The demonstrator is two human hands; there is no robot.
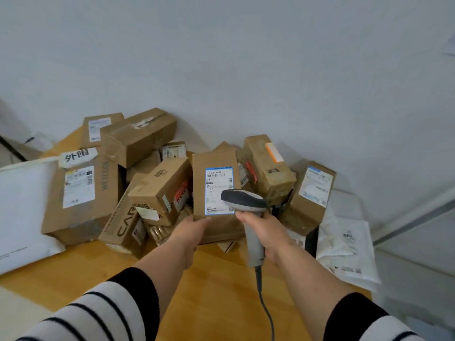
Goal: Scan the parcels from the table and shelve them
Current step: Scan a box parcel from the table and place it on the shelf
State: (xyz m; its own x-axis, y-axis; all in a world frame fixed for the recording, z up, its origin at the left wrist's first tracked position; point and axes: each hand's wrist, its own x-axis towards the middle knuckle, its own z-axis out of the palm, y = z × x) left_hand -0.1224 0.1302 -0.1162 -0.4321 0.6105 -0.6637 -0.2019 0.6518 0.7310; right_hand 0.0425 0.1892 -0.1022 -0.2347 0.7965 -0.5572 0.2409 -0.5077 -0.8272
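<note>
My left hand [190,230] grips the lower edge of a brown cardboard parcel [214,161] and holds it upright, its blue-bordered white label [218,188] facing me. My right hand [267,236] grips the handle of a grey corded barcode scanner [243,200]. The scanner's head sits just in front of the label's lower right corner, pointing left across it. Behind them, a heap of several brown cardboard parcels [147,136] lies on the wooden table [216,291] against the wall.
A large white poly mailer [22,212] lies at the table's left. Flat white mailer bags [347,247] hang over the table's right edge. The scanner's cable [267,313] trails down toward me. The white wall stands right behind the heap.
</note>
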